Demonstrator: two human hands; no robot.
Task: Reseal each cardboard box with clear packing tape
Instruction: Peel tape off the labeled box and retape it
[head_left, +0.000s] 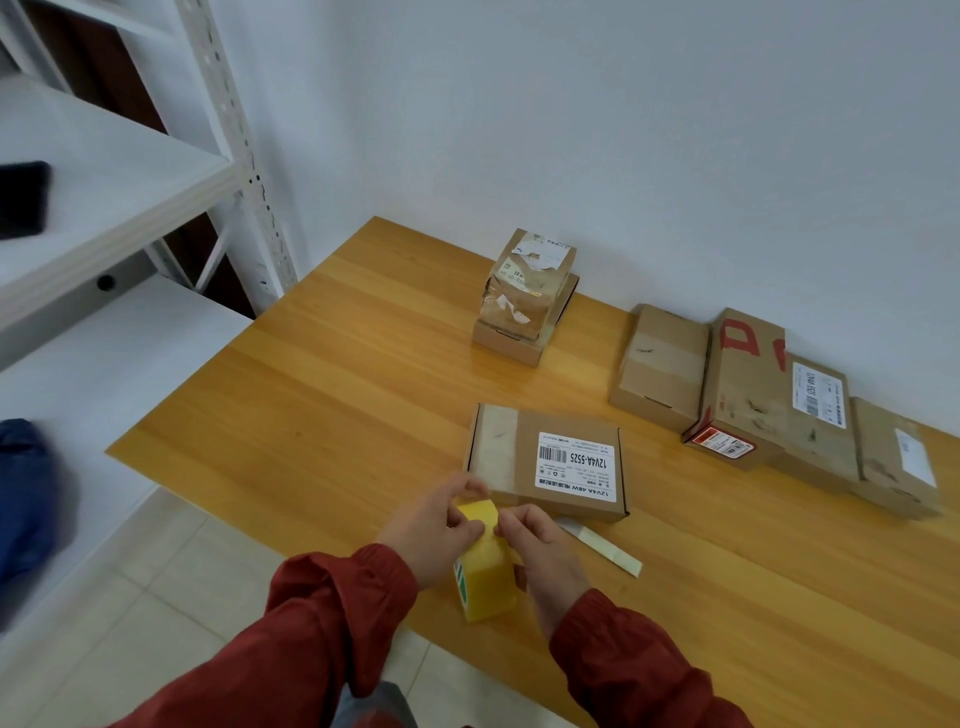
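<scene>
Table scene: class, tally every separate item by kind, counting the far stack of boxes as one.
Single cardboard boxes: 5
Stack of boxes: 1
Tape roll: 1
Pale strip: 1
Total: 8

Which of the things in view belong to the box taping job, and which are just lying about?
Job: tape roll, gripped by left hand and right hand; labelled box beyond it; stacked boxes behind; row of boxes at right.
Lying about: loose strip on the table; black object on the shelf; blue bundle at left.
</scene>
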